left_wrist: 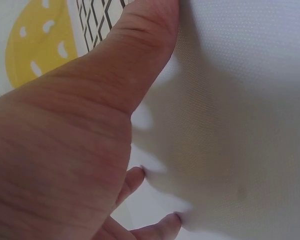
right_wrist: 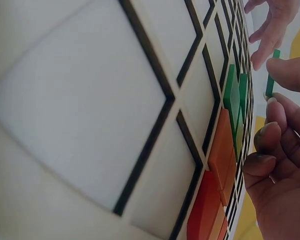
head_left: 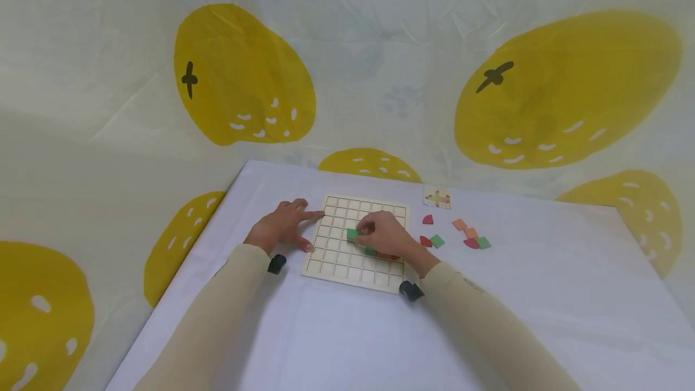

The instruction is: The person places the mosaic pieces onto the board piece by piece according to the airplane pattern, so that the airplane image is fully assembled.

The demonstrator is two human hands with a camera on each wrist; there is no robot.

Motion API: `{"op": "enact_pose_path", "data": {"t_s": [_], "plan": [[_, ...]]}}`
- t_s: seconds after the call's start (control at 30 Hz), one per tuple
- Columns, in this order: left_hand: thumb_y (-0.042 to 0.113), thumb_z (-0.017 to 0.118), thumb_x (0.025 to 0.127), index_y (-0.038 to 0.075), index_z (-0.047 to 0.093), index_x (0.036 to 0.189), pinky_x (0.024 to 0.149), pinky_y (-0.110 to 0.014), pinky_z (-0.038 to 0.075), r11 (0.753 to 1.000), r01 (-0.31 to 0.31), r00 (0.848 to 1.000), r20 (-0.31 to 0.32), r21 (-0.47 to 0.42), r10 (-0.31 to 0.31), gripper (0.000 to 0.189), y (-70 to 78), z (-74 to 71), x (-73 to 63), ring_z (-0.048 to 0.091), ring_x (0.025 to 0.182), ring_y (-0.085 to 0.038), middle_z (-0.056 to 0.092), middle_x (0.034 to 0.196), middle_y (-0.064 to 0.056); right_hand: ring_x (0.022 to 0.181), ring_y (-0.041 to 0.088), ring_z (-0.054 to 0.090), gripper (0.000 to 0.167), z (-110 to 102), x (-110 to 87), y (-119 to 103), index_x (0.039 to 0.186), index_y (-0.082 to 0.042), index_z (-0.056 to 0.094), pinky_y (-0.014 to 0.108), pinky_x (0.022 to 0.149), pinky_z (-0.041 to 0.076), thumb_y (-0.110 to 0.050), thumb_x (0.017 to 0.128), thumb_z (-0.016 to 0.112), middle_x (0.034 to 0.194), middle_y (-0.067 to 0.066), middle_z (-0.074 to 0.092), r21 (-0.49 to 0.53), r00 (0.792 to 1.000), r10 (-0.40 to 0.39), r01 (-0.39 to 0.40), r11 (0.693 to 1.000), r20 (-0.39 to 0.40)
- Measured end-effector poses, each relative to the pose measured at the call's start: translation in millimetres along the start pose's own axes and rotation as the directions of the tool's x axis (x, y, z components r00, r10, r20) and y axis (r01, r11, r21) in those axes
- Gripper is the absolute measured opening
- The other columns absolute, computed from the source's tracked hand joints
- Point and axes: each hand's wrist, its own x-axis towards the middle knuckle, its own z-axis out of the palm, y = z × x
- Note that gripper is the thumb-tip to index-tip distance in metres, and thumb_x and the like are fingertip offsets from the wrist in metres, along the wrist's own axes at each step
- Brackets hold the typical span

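A pale square board (head_left: 328,263) with a grid of cells lies on the white table. My right hand (head_left: 387,235) is over it, pinching a green tile (right_wrist: 271,80) between thumb and fingers, above the cells. Green tiles (right_wrist: 232,92), orange tiles (right_wrist: 221,150) and a red tile (right_wrist: 202,212) sit in the grid; in the head view the right hand partly covers them. My left hand (head_left: 281,224) lies spread at the board's left edge, index finger and thumb touching it. Its other fingers (left_wrist: 162,227) reach onto the tablecloth.
Right of the board lie loose tiles: a red quarter-round (head_left: 428,219), a green square (head_left: 437,241), an orange square (head_left: 460,224) and several more. A small pattern card (head_left: 437,198) lies at the table's back edge. A curtain printed with yellow fruit (head_left: 244,77) hangs behind.
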Motion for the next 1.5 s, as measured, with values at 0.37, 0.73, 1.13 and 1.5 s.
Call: {"op": "enact_pose_path", "data": {"t_s": [0.37, 0.73, 1.13, 1.5], "plan": [[0.059, 0.084, 0.078, 0.047, 0.038, 0.159, 0.115, -0.062, 0.046, 1.000, -0.011, 1.000, -0.001, 0.028, 0.011, 0.094, 0.6, 0.5, -2.8, 0.030, 0.154, -0.042, 0.025, 0.172, -0.009, 0.085, 0.018, 0.057, 0.022, 4.4, 1.4, -3.8, 0.107, -0.012, 0.080, 0.027, 0.072, 0.047, -0.023, 0.088, 0.083, 0.085, 0.001, 0.064, -0.017, 1.000, -0.002, 0.002, 1.000, -0.007], [0.057, 0.084, 0.078, 0.048, 0.038, 0.158, 0.115, -0.061, 0.046, 1.000, -0.005, 1.000, -0.013, 0.008, 0.005, 0.093, 0.3, 1.1, -3.8, 0.031, 0.153, -0.041, 0.025, 0.172, -0.008, 0.084, 0.017, 0.056, 0.022, 5.8, 2.3, -8.0, 0.106, -0.011, 0.080, 0.027, 0.071, 0.046, -0.024, 0.088, 0.083, 0.085, 0.001, 0.064, -0.050, 1.000, -0.001, 0.001, 0.999, -0.014], [0.060, 0.083, 0.079, 0.047, 0.037, 0.159, 0.119, -0.066, 0.037, 0.998, -0.030, 0.999, -0.042, 0.050, 0.032, 0.094, -2.4, 1.8, -6.7, 0.033, 0.151, -0.043, 0.027, 0.172, -0.009, 0.084, 0.017, 0.056, 0.023, 10.1, 3.8, -10.2, 0.108, -0.012, 0.080, 0.029, 0.072, 0.045, -0.025, 0.089, 0.081, 0.085, 0.000, 0.064, -0.079, 1.000, 0.024, -0.024, 0.997, -0.003], [0.062, 0.082, 0.079, 0.049, 0.037, 0.158, 0.121, -0.066, 0.035, 0.998, -0.018, 0.999, -0.050, 0.053, 0.021, 0.093, -2.8, 2.6, -7.3, 0.032, 0.152, -0.042, 0.026, 0.173, -0.007, 0.078, 0.015, 0.055, 0.021, 9.7, 4.5, -8.2, 0.105, -0.010, 0.080, 0.028, 0.068, 0.043, -0.023, 0.089, 0.081, 0.080, 0.000, 0.062, -0.092, 1.000, -0.006, 0.005, 0.996, -0.008]]}}
